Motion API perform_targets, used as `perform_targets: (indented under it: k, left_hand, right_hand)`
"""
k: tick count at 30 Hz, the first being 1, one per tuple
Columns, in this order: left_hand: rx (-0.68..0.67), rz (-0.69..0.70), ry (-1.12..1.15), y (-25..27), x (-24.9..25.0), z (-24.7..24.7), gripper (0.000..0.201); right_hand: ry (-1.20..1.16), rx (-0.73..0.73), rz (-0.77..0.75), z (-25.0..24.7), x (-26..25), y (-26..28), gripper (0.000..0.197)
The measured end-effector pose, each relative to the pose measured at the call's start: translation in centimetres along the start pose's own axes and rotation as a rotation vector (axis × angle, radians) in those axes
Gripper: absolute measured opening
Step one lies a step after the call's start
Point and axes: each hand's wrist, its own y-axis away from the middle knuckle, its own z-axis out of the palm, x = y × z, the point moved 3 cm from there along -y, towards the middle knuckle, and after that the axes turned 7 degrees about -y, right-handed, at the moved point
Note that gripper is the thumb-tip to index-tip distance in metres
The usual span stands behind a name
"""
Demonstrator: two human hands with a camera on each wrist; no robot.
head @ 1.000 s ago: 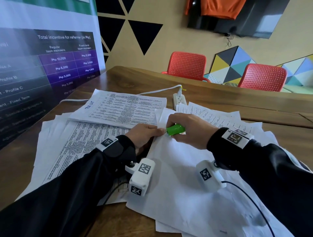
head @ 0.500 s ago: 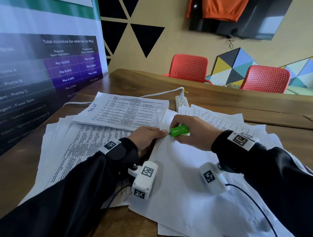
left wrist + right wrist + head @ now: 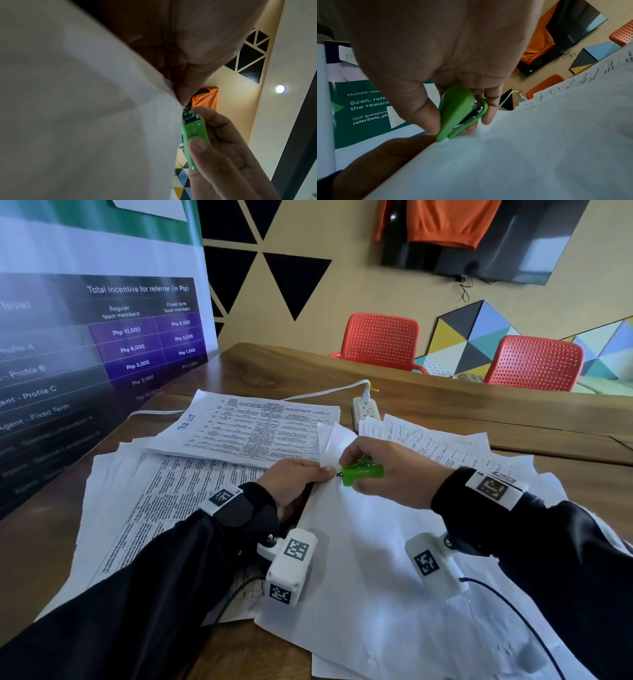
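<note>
My right hand (image 3: pixel 383 467) grips a small green stapler (image 3: pixel 362 472) (image 3: pixel 193 129) (image 3: pixel 462 111), thumb on top and fingers below. Its mouth touches the edge of a blank white sheaf of paper (image 3: pixel 359 546) (image 3: pixel 522 155) (image 3: pixel 77 108). My left hand (image 3: pixel 301 479) pinches that same edge right beside the stapler's tip, thumb (image 3: pixel 187 86) over the paper. The sheaf's far corner (image 3: pixel 334 440) curls upward behind both hands. Whether a staple sits in the paper cannot be seen.
Printed sheets (image 3: pixel 246 429) lie spread over the wooden table (image 3: pixel 281 371), more at right (image 3: pixel 438 440). A white power strip (image 3: pixel 365 409) with its cord lies behind the hands. A banner (image 3: pixel 85 337) stands at left; two red chairs (image 3: pixel 383 340) stand beyond the table.
The stapler has tipped and slid slightly right along the paper edge, showing more of its body. The left hand's pinch stays in place.
</note>
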Motion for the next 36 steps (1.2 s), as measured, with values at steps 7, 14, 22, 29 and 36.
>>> perform_targets:
  k: [7,14,22,29,36]
  left_hand:
    - [-0.026,0.006,-0.029,0.0,0.0,0.1,0.011]
    - [0.034,0.05,-0.111,0.2,1.0,0.0,0.012]
    - [0.325,0.538,-0.276,2.7,14.1,-0.7,0.017]
    - [0.364,0.796,-0.757,4.5,18.9,1.5,0.017]
    - [0.088,0.241,-0.808,3.1,7.8,0.3,0.023]
  right_hand:
    - [0.021,-0.004,-0.043,-0.1,0.0,0.8,0.036]
    - [0.092,0.13,-0.147,-1.4,-0.3,1.5,0.036]
    - [0.111,0.316,-0.215,-8.2,-3.0,4.4,0.032]
    - [-0.101,0.535,-0.33,-12.4,-7.7,8.8,0.027]
    - [-0.232,0.561,-0.476,-11.7,-8.8,10.5,0.021]
